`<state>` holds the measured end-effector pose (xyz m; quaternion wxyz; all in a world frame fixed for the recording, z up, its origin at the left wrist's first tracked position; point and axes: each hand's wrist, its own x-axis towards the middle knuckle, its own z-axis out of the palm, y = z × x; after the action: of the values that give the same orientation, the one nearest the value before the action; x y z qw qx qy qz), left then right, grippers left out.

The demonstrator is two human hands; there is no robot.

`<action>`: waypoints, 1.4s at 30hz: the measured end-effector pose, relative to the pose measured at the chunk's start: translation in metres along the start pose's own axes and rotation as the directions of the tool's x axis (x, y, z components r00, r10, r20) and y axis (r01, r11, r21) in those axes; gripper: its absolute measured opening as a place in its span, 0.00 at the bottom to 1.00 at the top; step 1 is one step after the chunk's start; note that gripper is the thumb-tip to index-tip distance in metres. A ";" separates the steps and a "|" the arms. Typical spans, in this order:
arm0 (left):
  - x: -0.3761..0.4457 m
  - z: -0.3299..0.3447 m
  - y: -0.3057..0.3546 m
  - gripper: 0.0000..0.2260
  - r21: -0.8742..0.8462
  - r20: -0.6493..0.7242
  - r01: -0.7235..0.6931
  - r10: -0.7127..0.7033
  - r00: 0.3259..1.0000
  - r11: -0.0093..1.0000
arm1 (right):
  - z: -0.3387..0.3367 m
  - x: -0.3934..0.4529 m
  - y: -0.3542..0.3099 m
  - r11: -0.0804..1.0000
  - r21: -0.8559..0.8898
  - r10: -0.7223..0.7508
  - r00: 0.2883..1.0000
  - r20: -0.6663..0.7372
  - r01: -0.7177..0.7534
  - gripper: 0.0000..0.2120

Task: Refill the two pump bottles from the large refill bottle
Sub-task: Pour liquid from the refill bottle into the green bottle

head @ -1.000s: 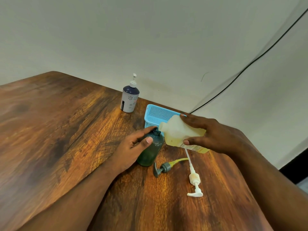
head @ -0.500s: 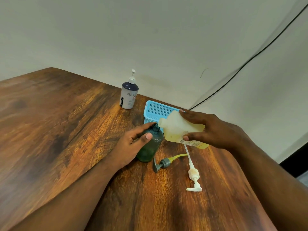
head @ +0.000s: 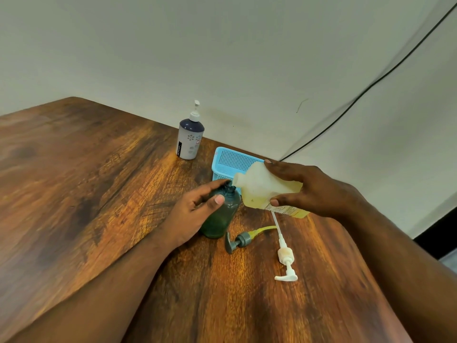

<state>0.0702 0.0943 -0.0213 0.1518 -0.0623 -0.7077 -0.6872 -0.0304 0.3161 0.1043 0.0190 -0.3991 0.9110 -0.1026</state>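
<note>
Two hands: left hand grips green bottle, right hand grips tipped, half-full yellowish refill bottle.

1. The right hand grips the tipped refill bottle, its mouth at the green bottle's open neck.
2. The left hand holds the green bottle upright.
3. Two pumps, grey and white, lie below the right hand.
4. A basket and a white bottle stand beyond the hands.

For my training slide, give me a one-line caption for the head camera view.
Right hand tips the refill bottle at the green bottle steadied by the left hand.
</note>
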 end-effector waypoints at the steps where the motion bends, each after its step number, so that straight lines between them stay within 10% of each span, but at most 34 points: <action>1: 0.000 0.000 -0.001 0.16 0.003 0.000 0.001 -0.001 1.000 1.000 | 0.000 0.000 0.000 1.000 -0.003 0.001 1.000 0.000 -0.001 0.40; 42: 0.003 0.000 -0.010 0.17 -0.066 0.002 -0.029 0.029 1.000 0.997 | -0.001 0.000 -0.001 1.000 0.001 -0.019 1.000 -0.008 0.019 0.40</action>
<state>0.0644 0.0932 -0.0294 0.1585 -0.0786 -0.6839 -0.7078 -0.0298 0.3150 0.1056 0.0148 -0.4073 0.9071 -0.1050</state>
